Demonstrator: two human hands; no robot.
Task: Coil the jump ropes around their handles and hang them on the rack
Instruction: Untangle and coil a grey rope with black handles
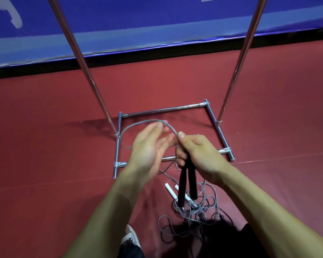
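Note:
My right hand (198,151) grips two black jump rope handles (186,185) near their tops, with the handles hanging downward. A grey rope (136,125) arcs from the handle tops up and to the left in a loop. My left hand (149,146) is blurred with its fingers stretched out, and the loop passes over its fingertips. The chrome rack (162,109) stands on the floor right behind my hands, with two uprights (86,71) rising out of view. The rack's top bar is not visible.
A second jump rope with white handles (169,190) lies on the red floor in a tangle of grey and dark cord (196,215) under my hands. My shoe (131,237) is at the bottom. A blue wall padding (157,25) runs behind.

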